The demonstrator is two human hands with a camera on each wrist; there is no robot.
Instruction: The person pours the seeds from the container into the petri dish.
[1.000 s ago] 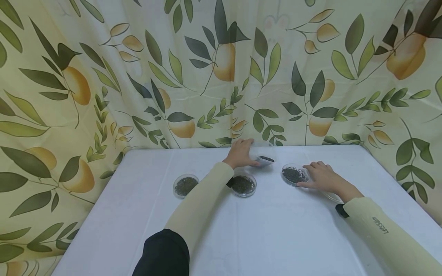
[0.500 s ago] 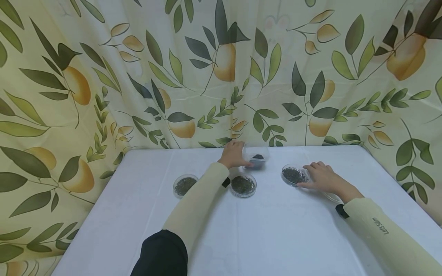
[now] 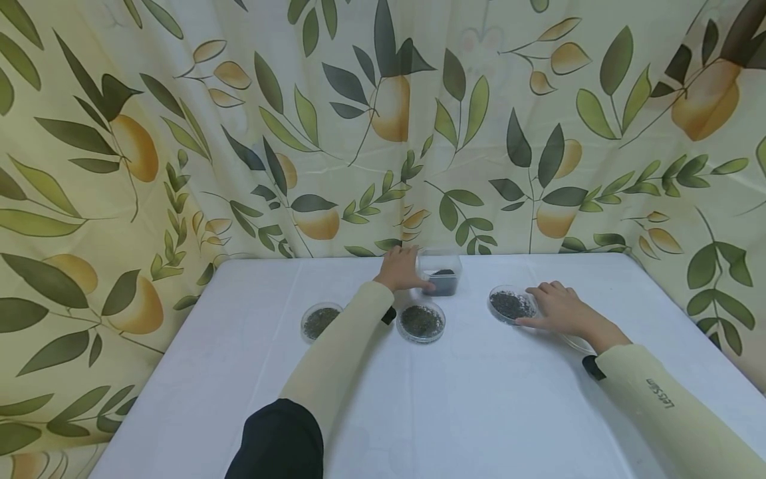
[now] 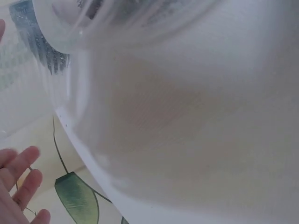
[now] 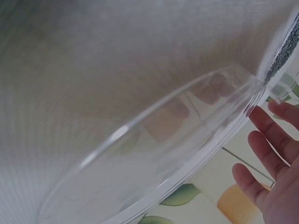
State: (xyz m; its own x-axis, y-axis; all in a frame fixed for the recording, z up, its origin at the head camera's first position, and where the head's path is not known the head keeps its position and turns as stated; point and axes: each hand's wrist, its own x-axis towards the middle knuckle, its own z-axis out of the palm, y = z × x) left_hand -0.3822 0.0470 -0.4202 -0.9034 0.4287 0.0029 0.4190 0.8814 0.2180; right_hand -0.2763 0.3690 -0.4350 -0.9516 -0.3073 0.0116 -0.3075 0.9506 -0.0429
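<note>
In the head view my left hand (image 3: 399, 269) grips the left side of a clear plastic box (image 3: 444, 273) holding dark granules, its thumb across the front corner. The box stands upright at the table's back edge. A petri dish of dark grains (image 3: 421, 322) lies just in front of it. My right hand (image 3: 558, 307) holds another grain-filled petri dish (image 3: 510, 303), thumb at its near rim and fingers at its right. The right wrist view shows those fingers (image 5: 266, 154) beside a clear round dish or lid (image 5: 117, 135), partly hidden under my wrist in the head view.
A third petri dish of dark grains (image 3: 317, 321) lies to the left, partly covered by my left sleeve (image 3: 344, 359). The white table (image 3: 467, 406) ends at a leaf-and-fruit patterned curtain (image 3: 353, 166).
My left hand has moved slightly left with the box, which has gone from tilted to upright. My right hand and the petri dishes have stayed in place.
</note>
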